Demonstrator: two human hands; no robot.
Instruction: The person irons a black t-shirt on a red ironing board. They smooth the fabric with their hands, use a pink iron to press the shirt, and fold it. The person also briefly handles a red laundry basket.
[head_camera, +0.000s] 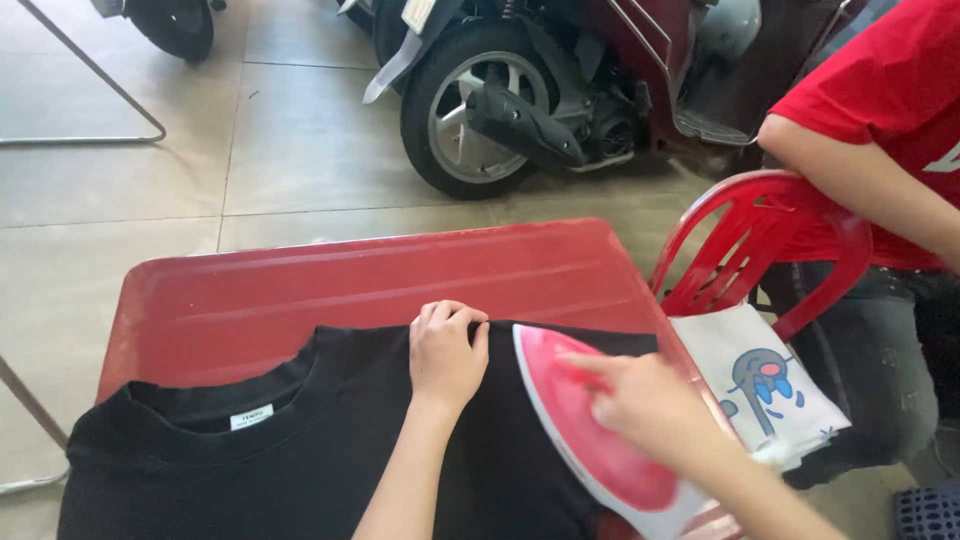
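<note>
The left hand (446, 352) pinches the black t-shirt's (200, 470) shoulder edge, fingers curled; the right hand (645, 402) (blurred) grips a pink-and-white clothes iron (590, 440) on the red table (300, 290).

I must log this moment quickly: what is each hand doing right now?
Left hand: closed, fingers pinching the black T-shirt at its shoulder edge.
Right hand: closed on the pink iron, which rests on the shirt.
</note>
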